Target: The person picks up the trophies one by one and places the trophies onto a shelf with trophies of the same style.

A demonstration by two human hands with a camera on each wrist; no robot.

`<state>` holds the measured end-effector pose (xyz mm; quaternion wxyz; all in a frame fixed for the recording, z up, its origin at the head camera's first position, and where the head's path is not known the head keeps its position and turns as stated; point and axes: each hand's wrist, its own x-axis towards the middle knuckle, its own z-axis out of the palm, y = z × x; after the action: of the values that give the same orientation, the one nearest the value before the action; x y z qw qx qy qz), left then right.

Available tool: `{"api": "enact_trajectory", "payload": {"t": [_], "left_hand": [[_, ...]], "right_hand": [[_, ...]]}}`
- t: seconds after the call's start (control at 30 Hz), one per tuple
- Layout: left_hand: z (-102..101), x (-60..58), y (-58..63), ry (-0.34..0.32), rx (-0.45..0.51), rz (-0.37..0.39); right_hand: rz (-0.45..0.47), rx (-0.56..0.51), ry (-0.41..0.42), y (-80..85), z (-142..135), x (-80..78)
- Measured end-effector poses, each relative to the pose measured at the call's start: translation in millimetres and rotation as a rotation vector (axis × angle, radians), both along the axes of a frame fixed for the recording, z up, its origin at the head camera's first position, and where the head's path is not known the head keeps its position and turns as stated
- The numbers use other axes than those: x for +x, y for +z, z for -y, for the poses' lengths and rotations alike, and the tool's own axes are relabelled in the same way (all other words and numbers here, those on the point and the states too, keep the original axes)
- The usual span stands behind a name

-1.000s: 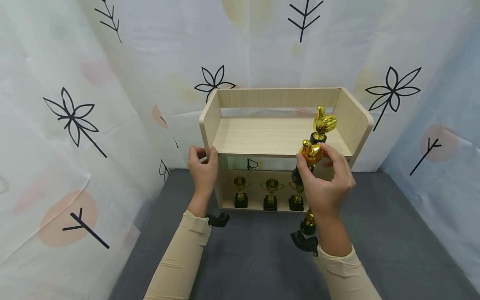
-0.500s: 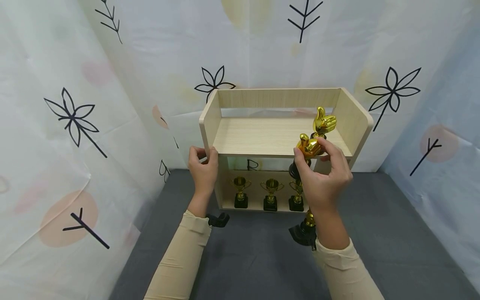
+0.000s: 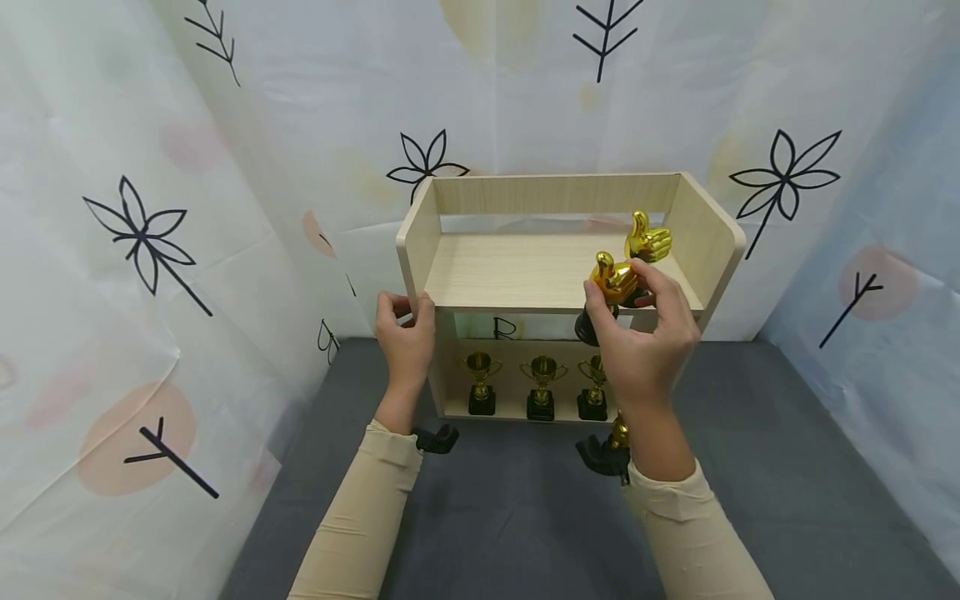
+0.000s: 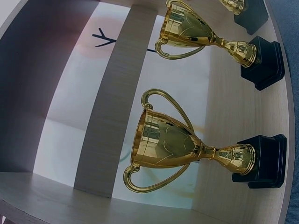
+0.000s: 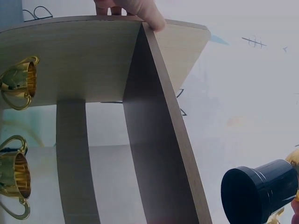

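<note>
While the left hand (image 3: 407, 342) grips the left front edge of a pale wooden two-tier shelf unit (image 3: 510, 262) at the centre of the frame, the right hand (image 3: 652, 354), right of centre, has its thumb and fingers clamped on the head of a shiny gold thumbs-up trophy with a round black base (image 3: 615, 283). That held trophy is tilted, its base lower left of its gold head, in front of the upper board's edge; at lower right of the right wrist view, a gap shows between base and board. Just behind it, on the upper tier at right, stands a second gold thumbs-up trophy (image 3: 648, 240), its lower part hidden.

Below, at the centre of the frame, three gold two-handled cups with square black bases (image 3: 542, 387) stand upright in a row on the lower tier. Another gold trophy (image 3: 619, 432), largely hidden by the right wrist and a black wrist mount (image 3: 600, 457), is on the dark grey cloth (image 3: 495, 517) at lower right of centre.
</note>
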<state>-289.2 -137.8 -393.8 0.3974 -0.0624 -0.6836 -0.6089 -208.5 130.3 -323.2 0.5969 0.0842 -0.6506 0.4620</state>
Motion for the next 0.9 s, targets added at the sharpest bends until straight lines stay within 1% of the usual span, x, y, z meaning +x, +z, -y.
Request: {"api": "enact_trajectory", "payload": {"t": [0.27, 0.4, 0.57, 0.9], "left_hand": [[2.2, -0.7, -0.9, -0.005, -0.012, 0.000], [2.4, -0.9, -0.1, -0.004, -0.013, 0.007], [1.7, -0.7, 0.6, -0.001, -0.014, 0.014], [1.6, -1.5, 0.4, 0.010, -0.011, 0.010]], "right_hand": [[0.090, 0.051, -0.072, 1.9, -1.7, -4.1], [0.110, 0.060, -0.086, 2.1, -1.4, -7.8], [0.082, 0.058, -0.076, 1.5, -0.7, -14.2], [-0.028, 0.028, -0.027, 0.0, 5.7, -29.0]]}}
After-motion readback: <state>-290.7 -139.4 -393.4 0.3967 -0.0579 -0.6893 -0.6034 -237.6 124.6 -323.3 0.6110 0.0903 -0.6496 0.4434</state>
